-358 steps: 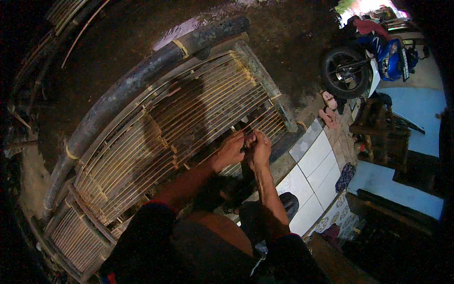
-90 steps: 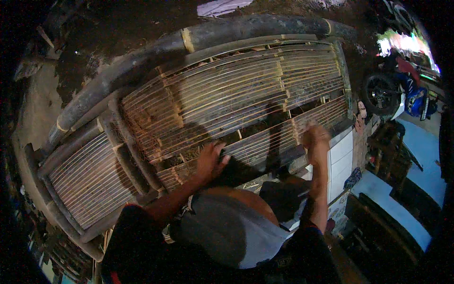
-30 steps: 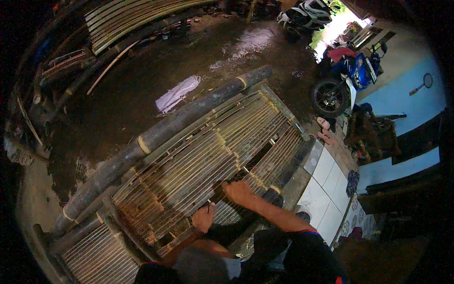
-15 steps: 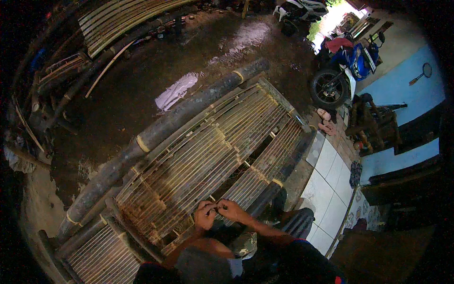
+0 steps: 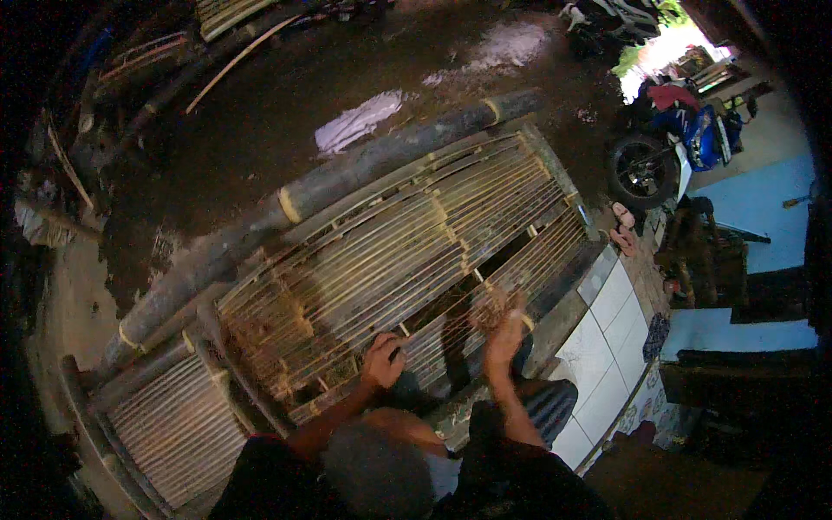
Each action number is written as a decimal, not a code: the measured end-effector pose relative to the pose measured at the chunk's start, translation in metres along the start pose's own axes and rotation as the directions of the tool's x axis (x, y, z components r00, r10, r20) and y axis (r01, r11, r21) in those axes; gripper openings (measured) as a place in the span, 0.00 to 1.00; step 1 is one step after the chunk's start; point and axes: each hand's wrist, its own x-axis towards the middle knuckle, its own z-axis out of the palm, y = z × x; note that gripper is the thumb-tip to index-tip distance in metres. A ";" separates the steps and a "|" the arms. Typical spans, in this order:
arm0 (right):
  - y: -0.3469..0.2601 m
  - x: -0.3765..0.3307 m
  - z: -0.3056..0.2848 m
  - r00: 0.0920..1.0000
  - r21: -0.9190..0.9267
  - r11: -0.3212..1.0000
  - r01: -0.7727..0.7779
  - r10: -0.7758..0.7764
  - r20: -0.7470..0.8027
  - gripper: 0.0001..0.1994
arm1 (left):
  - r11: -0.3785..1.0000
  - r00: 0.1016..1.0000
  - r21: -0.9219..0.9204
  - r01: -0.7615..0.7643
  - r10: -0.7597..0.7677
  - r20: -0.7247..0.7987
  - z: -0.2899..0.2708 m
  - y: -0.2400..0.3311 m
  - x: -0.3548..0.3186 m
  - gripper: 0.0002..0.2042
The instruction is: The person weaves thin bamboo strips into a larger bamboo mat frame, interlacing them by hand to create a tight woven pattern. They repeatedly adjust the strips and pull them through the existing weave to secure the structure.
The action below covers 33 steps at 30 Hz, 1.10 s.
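A slatted bamboo bench (image 5: 373, 251) lies in front of me, with a long dark gap between its slats. My left hand (image 5: 382, 362) rests at the near edge of that gap, its fingers curled toward the thumb. Whatever they pinch, if anything, is too small to make out. Farther right, my right hand (image 5: 503, 342) is over the bench's near side, closed at a loose tangle of thin brown strands (image 5: 489, 305). Motion blurs its fingertips and the strands.
A thick bamboo pole (image 5: 347, 178) runs along the bench's far side. Beyond it a pale cloth (image 5: 360, 121) lies on the dark floor. To the right are white tiles (image 5: 598, 342), pink sandals (image 5: 622, 230) and a blue motorbike (image 5: 702, 139). Another slatted section (image 5: 178, 433) stands at left.
My hands were together over the near slats; now they are apart. The right hand has moved right and away from me, to the brown strands. The view has shifted, too.
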 end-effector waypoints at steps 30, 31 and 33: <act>0.070 -0.012 0.008 0.669 -0.688 0.123 0.715 0.163 0.725 0.24 | 0.810 0.910 0.497 0.313 -0.406 0.089 0.008 0.017 0.017 0.27; 0.072 -0.013 0.010 0.659 -0.679 0.090 0.729 0.178 0.731 0.23 | 0.843 0.923 0.442 0.305 -0.376 0.079 0.008 0.012 0.015 0.27; 0.081 -0.017 0.007 0.633 -0.649 0.067 0.758 0.168 0.756 0.20 | 0.871 0.927 0.395 0.292 -0.360 0.107 0.010 0.001 0.013 0.26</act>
